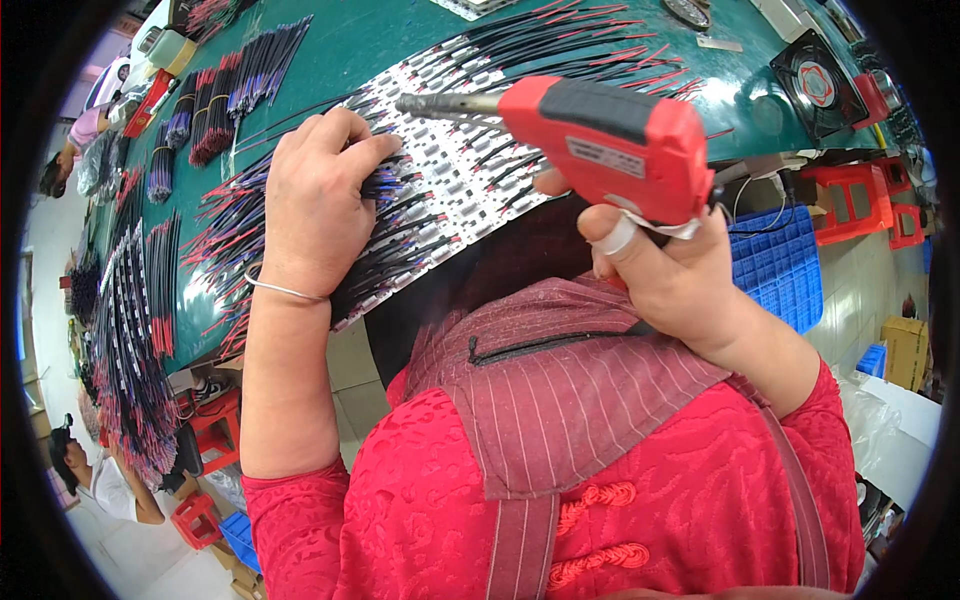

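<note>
My right hand (660,260) is wrapped round a red and black soldering gun (610,150), its thumb bandaged in white. The gun's metal tip (440,104) points left over a white panel of small circuit boards (440,165). My left hand (325,190) rests at the panel's left side, thumb and forefinger closed on thin black wires (380,183); the exact pinch point is partly hidden by the fingers. Rows of black wires with red ends (560,40) fan out from both sides of the panel.
Bundles of wires (215,105) lie at the far left of the green table (350,30). A black fan (818,85) stands at the right. Red stools (850,200) and a blue crate (780,270) are beyond the table's right edge. Two other people (100,475) are at the left.
</note>
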`<state>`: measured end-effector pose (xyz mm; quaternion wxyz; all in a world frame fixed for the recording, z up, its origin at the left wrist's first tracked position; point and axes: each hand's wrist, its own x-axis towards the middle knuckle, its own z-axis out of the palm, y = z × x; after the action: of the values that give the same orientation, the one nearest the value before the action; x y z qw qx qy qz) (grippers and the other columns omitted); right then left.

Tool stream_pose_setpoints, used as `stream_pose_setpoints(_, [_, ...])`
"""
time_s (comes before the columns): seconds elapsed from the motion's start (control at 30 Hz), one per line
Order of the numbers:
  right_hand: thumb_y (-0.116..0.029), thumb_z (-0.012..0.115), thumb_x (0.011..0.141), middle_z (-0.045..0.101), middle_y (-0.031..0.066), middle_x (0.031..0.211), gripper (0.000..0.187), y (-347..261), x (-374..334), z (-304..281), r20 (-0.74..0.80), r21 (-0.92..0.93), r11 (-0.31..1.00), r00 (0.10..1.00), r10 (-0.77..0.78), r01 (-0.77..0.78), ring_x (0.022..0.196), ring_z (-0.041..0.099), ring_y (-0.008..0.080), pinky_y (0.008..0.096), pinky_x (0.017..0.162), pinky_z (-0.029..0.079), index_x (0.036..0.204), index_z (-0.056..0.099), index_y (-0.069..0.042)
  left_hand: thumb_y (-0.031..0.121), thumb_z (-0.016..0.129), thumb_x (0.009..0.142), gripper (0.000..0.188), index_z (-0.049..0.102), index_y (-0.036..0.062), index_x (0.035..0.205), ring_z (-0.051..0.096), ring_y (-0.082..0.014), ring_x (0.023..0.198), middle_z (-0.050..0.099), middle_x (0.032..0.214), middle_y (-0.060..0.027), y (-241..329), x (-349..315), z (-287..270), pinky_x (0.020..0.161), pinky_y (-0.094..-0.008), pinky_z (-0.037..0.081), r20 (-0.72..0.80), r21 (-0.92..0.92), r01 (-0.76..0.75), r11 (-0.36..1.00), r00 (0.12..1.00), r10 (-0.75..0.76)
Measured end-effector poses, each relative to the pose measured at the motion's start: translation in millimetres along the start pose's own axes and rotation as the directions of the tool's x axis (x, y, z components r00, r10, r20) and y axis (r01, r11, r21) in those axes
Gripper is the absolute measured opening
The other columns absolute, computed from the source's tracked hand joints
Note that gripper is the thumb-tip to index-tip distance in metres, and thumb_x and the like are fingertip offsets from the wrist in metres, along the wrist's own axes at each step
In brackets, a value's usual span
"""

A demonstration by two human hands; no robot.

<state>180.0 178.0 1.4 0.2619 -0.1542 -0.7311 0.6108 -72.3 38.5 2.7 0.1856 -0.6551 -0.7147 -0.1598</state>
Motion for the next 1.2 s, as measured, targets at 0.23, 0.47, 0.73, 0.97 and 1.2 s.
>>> stream_pose_setpoints(0.23, [-0.003,0.070,0.090,0.072,0.0092,0.107,0.030,0,-5,1,-0.030,0.128,0.991,0.999,-0.032,0.035,0.097,0.067,0.0144,0.0289,0.088,0.052,0.119,0.064,0.000,-0.009,0.059,0.064,0.037,0.072,0.0078,0.094,0.060,-0.0298,0.088,0.060,0.088,-0.0081,2,0,-2,0.078,-0.0392,0.047,0.023,-0.006,0.004,1.000,1.000,-0.004])
stream_pose_setpoints(0.47, [-0.004,0.071,0.090,0.071,0.0082,0.107,0.030,0,-9,-3,-0.038,0.111,0.994,0.999,-0.004,0.009,0.097,0.066,0.0141,0.0293,0.088,0.051,0.119,0.064,0.001,-0.009,0.059,0.065,0.036,0.072,0.0079,0.094,0.060,-0.0292,0.089,0.061,0.089,-0.0079,4,1,-2,0.079,-0.0389,0.047,0.031,0.007,0.010,1.000,0.999,-0.010])
stream_pose_setpoints(0.73, [0.001,0.068,0.091,0.070,0.0075,0.108,0.029,3,-14,-5,-0.035,0.193,0.980,0.998,-0.047,0.053,0.098,0.064,0.0134,0.0292,0.089,0.051,0.120,0.063,0.001,-0.013,0.060,0.066,0.041,0.073,0.0054,0.100,0.063,-0.0291,0.088,0.064,0.093,-0.0098,5,-2,-13,0.078,-0.0376,0.051,-0.011,-0.028,0.038,0.999,0.999,-0.038])
stream_pose_setpoints(0.97, [0.001,0.065,0.092,0.068,0.0081,0.110,0.029,6,-16,-10,-0.033,0.252,0.967,0.999,0.037,-0.028,0.100,0.063,0.0140,0.0293,0.088,0.051,0.121,0.062,0.000,-0.016,0.063,0.070,0.045,0.073,0.0052,0.109,0.057,-0.0236,0.076,0.054,0.089,-0.0108,24,-7,-37,0.070,-0.0318,0.049,-0.212,0.015,0.178,0.984,0.962,-0.171])
stream_pose_setpoints(1.2, [-0.001,0.066,0.092,0.069,0.0084,0.111,0.029,3,-15,-13,-0.011,0.216,0.976,0.999,0.041,-0.038,0.102,0.063,0.0142,0.0302,0.090,0.051,0.121,0.063,0.000,-0.016,0.058,0.061,0.052,0.070,0.0020,0.107,0.060,-0.0286,0.078,0.057,0.090,-0.0116,25,-1,-28,0.072,-0.0359,0.050,-0.046,-0.013,0.063,0.998,0.997,-0.064])
